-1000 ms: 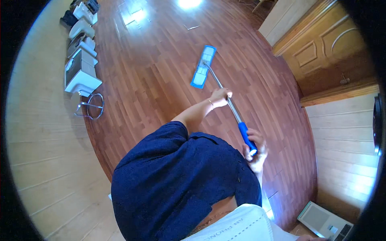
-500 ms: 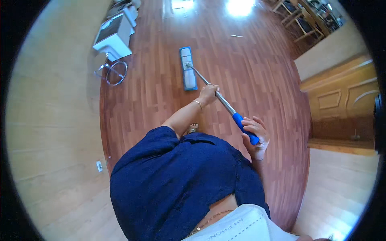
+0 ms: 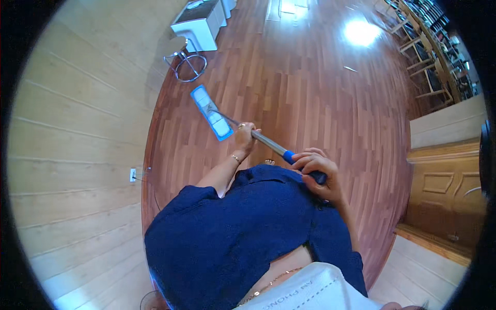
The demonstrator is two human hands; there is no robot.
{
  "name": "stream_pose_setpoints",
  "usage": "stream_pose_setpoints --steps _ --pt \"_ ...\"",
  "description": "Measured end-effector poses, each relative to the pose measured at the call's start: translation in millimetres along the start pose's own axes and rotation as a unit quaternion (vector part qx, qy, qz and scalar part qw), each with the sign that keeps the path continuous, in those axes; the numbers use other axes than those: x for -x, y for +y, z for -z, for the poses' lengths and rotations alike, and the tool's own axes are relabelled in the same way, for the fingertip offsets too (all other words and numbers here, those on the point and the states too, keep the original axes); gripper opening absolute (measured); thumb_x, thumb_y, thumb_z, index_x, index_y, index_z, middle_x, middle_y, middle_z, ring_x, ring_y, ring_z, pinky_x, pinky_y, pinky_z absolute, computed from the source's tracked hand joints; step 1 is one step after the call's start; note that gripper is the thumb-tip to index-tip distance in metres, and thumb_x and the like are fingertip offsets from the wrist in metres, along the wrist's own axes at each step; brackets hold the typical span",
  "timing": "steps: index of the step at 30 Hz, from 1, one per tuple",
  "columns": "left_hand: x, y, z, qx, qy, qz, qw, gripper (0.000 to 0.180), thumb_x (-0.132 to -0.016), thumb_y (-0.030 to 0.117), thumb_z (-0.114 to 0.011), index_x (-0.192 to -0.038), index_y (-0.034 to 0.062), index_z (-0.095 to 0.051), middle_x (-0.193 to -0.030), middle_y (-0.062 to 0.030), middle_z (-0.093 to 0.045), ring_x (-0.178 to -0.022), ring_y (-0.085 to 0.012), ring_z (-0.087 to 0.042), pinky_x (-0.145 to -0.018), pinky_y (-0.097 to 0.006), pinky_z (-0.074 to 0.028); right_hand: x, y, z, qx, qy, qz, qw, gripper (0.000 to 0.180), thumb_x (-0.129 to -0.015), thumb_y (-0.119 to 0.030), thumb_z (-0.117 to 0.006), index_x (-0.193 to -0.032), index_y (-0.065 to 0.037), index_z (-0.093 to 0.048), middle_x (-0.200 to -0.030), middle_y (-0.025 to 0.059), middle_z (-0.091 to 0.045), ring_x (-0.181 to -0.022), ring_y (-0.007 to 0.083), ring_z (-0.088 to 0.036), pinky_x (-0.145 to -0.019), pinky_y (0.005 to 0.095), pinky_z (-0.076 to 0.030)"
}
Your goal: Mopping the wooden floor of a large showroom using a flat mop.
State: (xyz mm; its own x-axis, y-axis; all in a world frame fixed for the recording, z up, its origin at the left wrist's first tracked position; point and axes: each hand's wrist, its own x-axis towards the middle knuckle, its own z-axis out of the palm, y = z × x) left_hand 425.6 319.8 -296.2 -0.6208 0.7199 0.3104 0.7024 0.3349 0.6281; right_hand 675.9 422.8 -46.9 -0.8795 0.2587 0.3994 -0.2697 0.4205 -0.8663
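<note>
A flat mop [image 3: 269, 143] slants across the middle of the view, its metal pole running down to the right. Its long blue-edged head [image 3: 211, 112] with pale pads lies on the wooden floor at the left. My left hand [image 3: 245, 139] is closed round the pole, partway down toward the head. At the top end, my right hand [image 3: 321, 174] has its fingers curled over the blue grip [image 3: 288, 156], with the thumb underneath. Part of the grip is hidden under those fingers.
The wood-panelled wall [image 3: 77, 150] runs along the left, with a socket [image 3: 133, 175]. Ahead stand a round chrome stool base [image 3: 191, 68] and a white cabinet [image 3: 201, 31]. On the right are a wooden door [image 3: 439, 186], chairs [image 3: 431, 85] and a long table. A thin pale object [image 3: 350, 69] lies on the floor.
The mop head has moved left and nearer to the wall, and now lies tilted. My left hand has shifted left and down with the pole. The view has turned.
</note>
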Motion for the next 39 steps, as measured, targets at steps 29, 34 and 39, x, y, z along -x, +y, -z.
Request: stream_pose_setpoints --steps 29,34,39 --pt "72.9 225.0 -92.4 0.193 -0.295 -0.254 0.901 0.02 -0.074 0.026 -0.071 -0.067 0.0101 -0.06 -0.073 -0.0137 -0.062 -0.078 -0.0356 -0.06 -0.067 -0.046 -0.047 185.1 -160.7 45.4 0.219 0.291 -0.002 0.931 0.016 -0.066 -0.016 -0.063 -0.076 -0.006 -0.056 -0.072 0.0124 -0.068 -0.072 0.0295 -0.069 -0.071 0.0385 -0.047" --pt "104.9 293.2 -110.5 0.164 -0.442 -0.35 0.809 0.013 -0.065 0.022 -0.066 -0.063 0.0111 -0.059 -0.072 -0.0125 -0.062 -0.079 -0.0352 -0.061 -0.063 -0.047 -0.048 229.5 -213.7 24.9 0.363 0.301 -0.036 0.881 0.022 -0.086 -0.03 -0.061 -0.078 -0.01 -0.056 -0.073 0.0078 -0.068 -0.066 0.0229 -0.067 -0.067 0.0355 -0.047" --pt "145.0 352.8 -113.8 0.152 -0.548 -0.405 0.716 0.017 -0.063 0.023 -0.065 -0.063 0.0087 -0.055 -0.061 -0.0155 -0.055 -0.066 -0.0397 -0.059 -0.054 -0.05 -0.045 277.0 -268.9 34.5 0.451 0.164 -0.064 0.875 0.03 -0.091 -0.037 -0.058 -0.089 -0.008 -0.055 -0.074 0.0072 -0.064 -0.066 0.0237 -0.064 -0.062 0.0377 -0.046"
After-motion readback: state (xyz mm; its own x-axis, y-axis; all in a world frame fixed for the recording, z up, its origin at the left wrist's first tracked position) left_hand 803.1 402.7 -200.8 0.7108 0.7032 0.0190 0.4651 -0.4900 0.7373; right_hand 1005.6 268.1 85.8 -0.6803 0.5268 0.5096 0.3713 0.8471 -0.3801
